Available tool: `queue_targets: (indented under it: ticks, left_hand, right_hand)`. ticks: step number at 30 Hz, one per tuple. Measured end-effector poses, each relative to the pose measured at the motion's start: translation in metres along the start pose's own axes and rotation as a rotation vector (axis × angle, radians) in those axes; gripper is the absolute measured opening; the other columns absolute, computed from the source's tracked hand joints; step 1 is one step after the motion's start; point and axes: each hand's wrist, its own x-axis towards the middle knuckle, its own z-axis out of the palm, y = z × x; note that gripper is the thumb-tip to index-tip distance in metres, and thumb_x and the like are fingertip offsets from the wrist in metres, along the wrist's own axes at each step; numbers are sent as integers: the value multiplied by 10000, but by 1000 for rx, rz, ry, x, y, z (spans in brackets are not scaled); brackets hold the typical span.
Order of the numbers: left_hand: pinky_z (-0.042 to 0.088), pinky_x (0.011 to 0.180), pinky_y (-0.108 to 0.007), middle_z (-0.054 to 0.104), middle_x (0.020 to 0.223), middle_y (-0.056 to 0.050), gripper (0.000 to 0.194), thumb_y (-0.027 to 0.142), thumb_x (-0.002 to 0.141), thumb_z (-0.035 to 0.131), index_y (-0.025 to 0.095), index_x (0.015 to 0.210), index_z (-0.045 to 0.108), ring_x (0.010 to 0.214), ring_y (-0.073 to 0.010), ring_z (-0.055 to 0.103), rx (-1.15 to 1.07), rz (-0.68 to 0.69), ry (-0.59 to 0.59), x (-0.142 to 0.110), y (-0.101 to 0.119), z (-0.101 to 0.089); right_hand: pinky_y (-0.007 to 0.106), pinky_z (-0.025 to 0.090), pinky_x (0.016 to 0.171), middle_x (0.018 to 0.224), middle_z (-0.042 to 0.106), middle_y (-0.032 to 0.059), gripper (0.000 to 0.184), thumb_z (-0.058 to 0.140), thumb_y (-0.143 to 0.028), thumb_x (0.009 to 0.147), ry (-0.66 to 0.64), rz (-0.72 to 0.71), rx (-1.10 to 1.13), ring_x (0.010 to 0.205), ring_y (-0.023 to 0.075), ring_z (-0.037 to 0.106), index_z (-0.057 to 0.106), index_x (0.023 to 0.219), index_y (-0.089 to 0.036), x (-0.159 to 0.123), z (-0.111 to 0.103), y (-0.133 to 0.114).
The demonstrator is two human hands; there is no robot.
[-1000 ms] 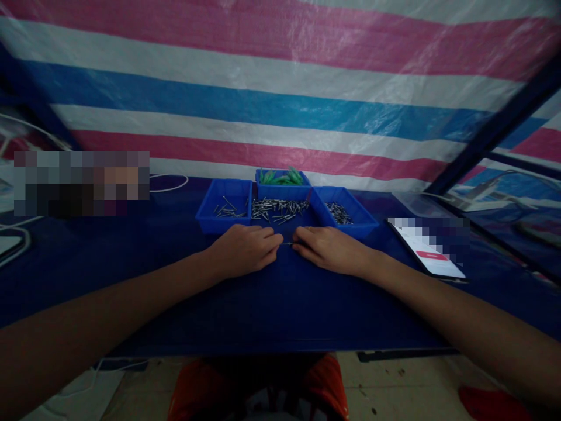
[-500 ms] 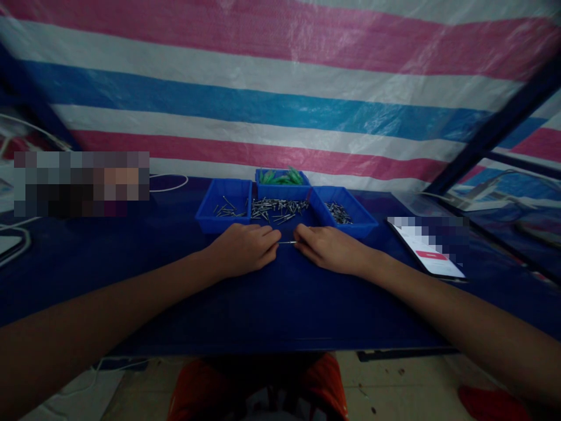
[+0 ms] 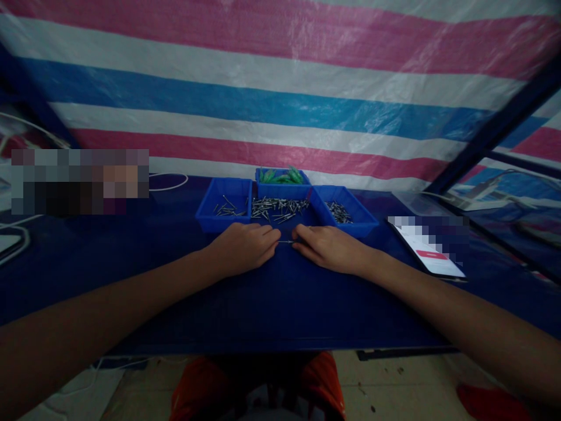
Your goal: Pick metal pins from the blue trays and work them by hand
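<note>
Between my two hands a thin metal pin (image 3: 286, 241) lies level, a little above or on the blue table; I cannot tell which. My left hand (image 3: 252, 248) is closed in a pinch around its left end. At the other end, my right hand (image 3: 326, 248) also pinches it, thumb against fingers. Only the short middle of the pin shows; its ends are hidden in the fingers. Just beyond my hands lies a loose pile of metal pins (image 3: 280, 207). Similar pins are in the left blue bin (image 3: 223, 222) and the right blue bin (image 3: 357, 225).
Behind the pile stands a third blue bin (image 3: 283, 190) with green pieces (image 3: 293, 175) in it. A phone (image 3: 432, 257) with a lit screen lies to the right. White cables (image 3: 169, 182) run at the left. A striped plastic sheet (image 3: 280, 88) hangs behind the table (image 3: 280, 316).
Both hands stay nearly in place and keep hold of the pin. My right hand shifted slightly right, then back left. The pin's visible part looked brighter half a second ago.
</note>
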Motion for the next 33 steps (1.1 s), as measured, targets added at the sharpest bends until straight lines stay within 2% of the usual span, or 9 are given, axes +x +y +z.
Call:
queue_targets:
  ticks: [6,16,23,33]
  left_hand:
    - [361,519,-247,604,707,-6,156,228,911,396,169,842,522,652,-153,602,22,-1,20,0,0,-1]
    - [352,519,-236,600,697,-5,109,211,893,427,164,848,514,649,-144,593,1,-1,14,0,0,1]
    - [342,512,-247,609,711,-5,101,207,886,431,162,837,508,636,-146,594,-12,-29,-24,1,0,-2]
    - [333,504,-249,609,711,3,79,201,880,442,165,835,497,634,-141,592,6,-21,-18,0,-1,0]
  right_hand:
    - [247,328,590,769,557,29,182,341,-263,950,-9,-12,-5,616,113,505,468,875,-154,1,0,-1]
    - [248,288,543,720,542,18,128,380,-251,924,2,11,-12,562,111,474,451,876,-156,1,0,0]
    - [247,320,589,762,553,29,172,377,-275,931,-26,2,21,614,114,498,474,851,-159,2,-2,-2]
    - [241,322,581,764,554,25,110,384,-236,908,-30,17,29,602,109,491,453,880,-156,0,-3,-3]
